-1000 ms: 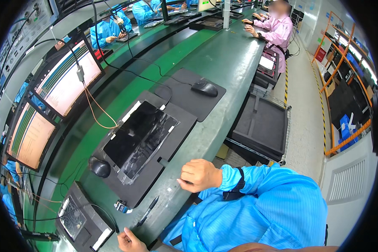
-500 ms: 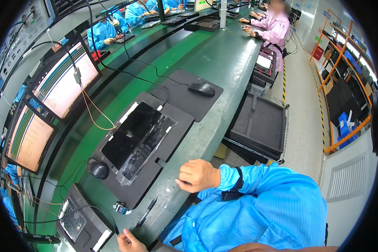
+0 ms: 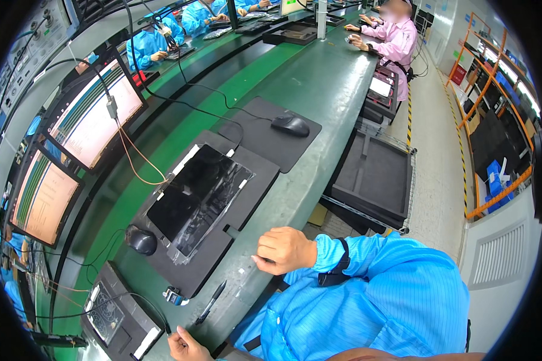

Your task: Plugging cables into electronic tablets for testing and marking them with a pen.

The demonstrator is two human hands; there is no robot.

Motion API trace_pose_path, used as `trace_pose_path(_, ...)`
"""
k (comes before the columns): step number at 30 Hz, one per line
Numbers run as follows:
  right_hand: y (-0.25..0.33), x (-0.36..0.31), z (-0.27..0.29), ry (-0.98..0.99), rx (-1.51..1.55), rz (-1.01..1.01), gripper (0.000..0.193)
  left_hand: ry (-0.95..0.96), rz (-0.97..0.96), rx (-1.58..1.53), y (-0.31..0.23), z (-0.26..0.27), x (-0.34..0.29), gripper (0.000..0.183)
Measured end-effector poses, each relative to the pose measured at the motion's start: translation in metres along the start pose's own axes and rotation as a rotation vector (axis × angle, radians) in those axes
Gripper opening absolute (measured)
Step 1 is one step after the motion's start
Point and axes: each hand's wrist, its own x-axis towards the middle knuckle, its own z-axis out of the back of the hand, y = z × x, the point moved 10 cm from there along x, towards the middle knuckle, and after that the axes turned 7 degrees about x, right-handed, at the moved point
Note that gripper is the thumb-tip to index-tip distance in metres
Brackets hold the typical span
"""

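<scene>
At the bottom edge, my left hand has its thumb and fingers curled at the end of a thin black cable. The palm side is hidden. My right hand is a loose fist above the bench's near edge, with nothing showing in it. Between the hands lie a black pen and a small blue-and-white device. Farther off, a dark display panel with film along its edge lies on a black mat. A second panel sits in a black fixture left of my left hand.
One black mouse sits left of the mat, another mouse on a mouse pad beyond. Two monitors stand at left, with hanging cables. A black tray rests on a wire rack at right. Co-workers sit along the bench.
Both hands stay in place. The view has shifted very slightly.
</scene>
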Motion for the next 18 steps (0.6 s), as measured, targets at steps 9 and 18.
trace_pose_path(9, -0.0012, -0.0008, -0.0010, 0.011, -0.005, -0.013, 0.031, -0.005, 0.022, 0.005, 0.0051, 0.0006, -0.0022, 0.032)
trace_pose_path(18, -0.0003, 0.0007, 0.0000, 0.007, -0.010, -0.004, 0.031, 0.001, 0.033, 0.023, 0.0046, -0.0005, -0.0004, 0.032)
